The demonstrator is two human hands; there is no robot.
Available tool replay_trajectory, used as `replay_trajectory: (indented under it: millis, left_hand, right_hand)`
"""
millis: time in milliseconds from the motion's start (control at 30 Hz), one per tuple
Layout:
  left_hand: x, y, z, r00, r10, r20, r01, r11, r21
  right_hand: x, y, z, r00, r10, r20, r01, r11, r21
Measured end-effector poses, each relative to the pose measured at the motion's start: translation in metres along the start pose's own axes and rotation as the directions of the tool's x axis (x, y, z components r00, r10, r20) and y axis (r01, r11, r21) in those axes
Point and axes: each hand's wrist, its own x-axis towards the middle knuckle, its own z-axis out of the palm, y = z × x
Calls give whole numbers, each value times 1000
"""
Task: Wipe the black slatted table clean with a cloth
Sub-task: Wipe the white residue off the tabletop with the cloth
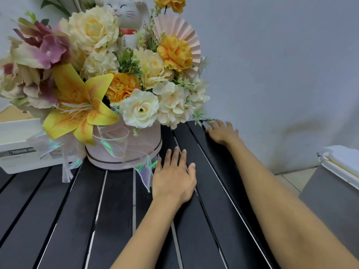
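Note:
The black slatted table (108, 220) fills the lower part of the view, with pale gaps between its slats. My left hand (174, 177) lies flat on it, palm down and fingers apart, just right of the flower box. My right hand (221, 133) rests palm down at the table's far right edge, fingers spread and reaching toward the wall. A small pale bit shows at its fingertips (206, 124); I cannot tell whether it is cloth or a flower sprig. No cloth is clearly in view.
A round pink box of artificial flowers (124, 152) with ribbons and a white cat figure (124, 12) stands at the back centre. A white tissue-holder box (25, 152) sits at back left. A grey bin with a white lid (334, 183) stands right of the table, and a wall rises behind.

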Motion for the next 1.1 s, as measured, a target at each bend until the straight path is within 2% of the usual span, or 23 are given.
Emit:
replay_trajectory:
  millis: [100, 167, 233, 300, 367, 433, 500, 567, 600, 667, 733, 867, 967, 1100]
  left_hand:
    - [-2, 1, 0, 1000, -2, 1, 2, 1000, -4]
    - [-2, 0, 0, 1000, -6, -6, 6, 1000, -9]
    - [-1, 1, 0, 1000, -10, -10, 10, 1000, -21]
    - [-1, 2, 1, 1000, -11, -18, 11, 1000, -22]
    - [0, 1, 2, 1000, -13, -27, 12, 1000, -27]
    - [0, 1, 3, 1000, -8, -28, 7, 999, -34]
    - [0, 1, 3, 999, -11, -31, 9, 999, -36]
    - [2, 0, 3, 1000, -8, -29, 7, 999, -37]
    - [2, 0, 3, 1000, -6, -28, 5, 999, -39]
    - [2, 0, 3, 1000, 1, -22, -2, 999, -43]
    - [1, -1, 2, 1000, 6, -12, -7, 999, -45]
    - [2, -1, 2, 1000, 2, -1, -2, 999, -33]
    - [3, 0, 3, 1000, -9, -2, 9, 999, -38]
    - [2, 1, 3, 1000, -10, 3, 10, 999, -32]
  right_hand:
    - [4, -8, -1, 998, 56, -6, -56, 998, 3]
    - [0, -11, -4, 999, 6, 50, -6, 1000, -1]
    - [-11, -13, -3, 985, -129, 116, 132, 991, -19]
    - [-25, -14, 6, 933, -332, 141, 326, 943, 64]
    - [-47, -25, 14, 863, -505, -5, 499, 850, 169]
    - [-60, -38, 15, 789, -596, -152, 615, 754, 231]
    - [-54, -52, 12, 768, -626, -134, 638, 727, 255]
    - [-29, -68, 19, 786, -612, -85, 615, 761, 207]
    - [-18, -76, 22, 818, -573, -55, 574, 803, 159]
    - [-1, -86, 22, 897, -441, -4, 441, 897, 1]
    - [7, -86, 15, 952, -297, 74, 303, 948, -96]
    - [3, -61, 5, 992, -100, 80, 108, 989, -104]
    - [-13, -46, 7, 991, -98, 89, 104, 993, -59]
    - [-70, -20, 8, 979, -181, 98, 185, 982, -28]
